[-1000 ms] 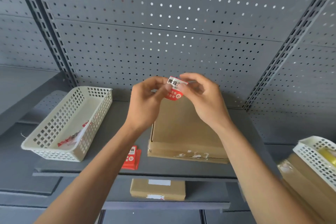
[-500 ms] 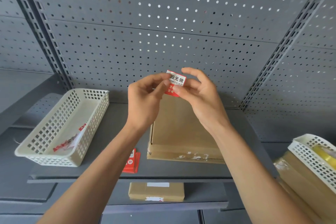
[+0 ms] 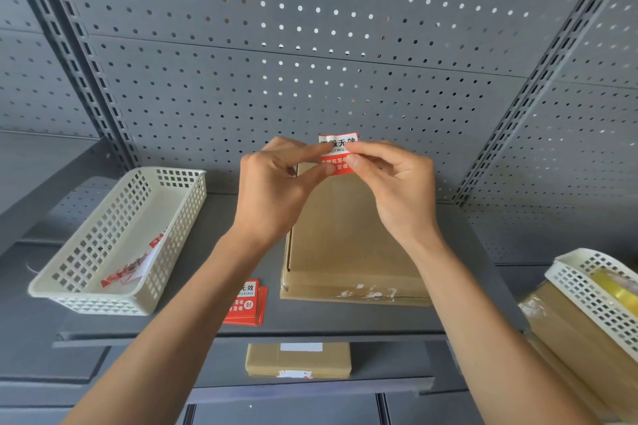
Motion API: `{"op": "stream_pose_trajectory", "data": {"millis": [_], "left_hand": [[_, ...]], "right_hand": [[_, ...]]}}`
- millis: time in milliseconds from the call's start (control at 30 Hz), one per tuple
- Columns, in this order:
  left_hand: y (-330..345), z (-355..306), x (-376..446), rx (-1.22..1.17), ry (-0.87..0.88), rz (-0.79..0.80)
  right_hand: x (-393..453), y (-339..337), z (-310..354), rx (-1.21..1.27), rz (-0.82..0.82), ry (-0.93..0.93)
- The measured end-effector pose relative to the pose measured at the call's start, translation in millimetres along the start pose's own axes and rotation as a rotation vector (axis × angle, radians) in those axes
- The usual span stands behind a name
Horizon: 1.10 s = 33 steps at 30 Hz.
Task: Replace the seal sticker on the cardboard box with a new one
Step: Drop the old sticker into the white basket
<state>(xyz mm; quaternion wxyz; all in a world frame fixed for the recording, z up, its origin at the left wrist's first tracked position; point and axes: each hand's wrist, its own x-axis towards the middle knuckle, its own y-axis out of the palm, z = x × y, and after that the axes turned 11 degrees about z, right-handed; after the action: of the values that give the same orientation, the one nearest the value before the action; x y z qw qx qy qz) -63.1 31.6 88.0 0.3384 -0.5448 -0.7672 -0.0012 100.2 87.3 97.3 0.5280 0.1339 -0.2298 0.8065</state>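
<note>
A red and white seal sticker (image 3: 339,151) is held up in the air between both hands, above the far end of a flat cardboard box (image 3: 348,245) lying on the grey shelf. My left hand (image 3: 276,190) pinches the sticker's left edge with thumb and forefinger. My right hand (image 3: 397,190) pinches its right edge the same way. White torn sticker residue (image 3: 366,293) marks the box's near front flap. A small stack of spare red stickers (image 3: 245,304) lies on the shelf left of the box.
A white plastic basket (image 3: 114,235) with peeled sticker scraps stands at the left. A second white basket (image 3: 600,290) rests on cardboard boxes at the right edge. A smaller cardboard box (image 3: 298,359) sits on the lower shelf. Grey pegboard (image 3: 310,62) closes the back.
Both hands stay up with the sticker pinched between them. The sticker has been turned to face me more squarely, and my fingertips have shifted along its edges.
</note>
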Motion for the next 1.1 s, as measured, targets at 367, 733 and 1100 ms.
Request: {"op": "stream_pose_trajectory", "data": {"millis": [367, 733, 1100], "left_hand": [[-13.6, -3.0, 1.4, 0.182, 0.080, -0.094], [-66.6, 13.9, -2.8, -0.323, -0.208, -0.047], [-176.5, 51.9, -63.4, -0.092, -0.401, -0.397]], "right_hand": [[5.8, 9.6, 9.3, -0.322, -0.085, -0.173], [34.5, 59.2, 17.1, 0.005, 0.145, 0.000], [66.0, 199.8, 23.1, 0.055, 0.471, -0.005]]}}
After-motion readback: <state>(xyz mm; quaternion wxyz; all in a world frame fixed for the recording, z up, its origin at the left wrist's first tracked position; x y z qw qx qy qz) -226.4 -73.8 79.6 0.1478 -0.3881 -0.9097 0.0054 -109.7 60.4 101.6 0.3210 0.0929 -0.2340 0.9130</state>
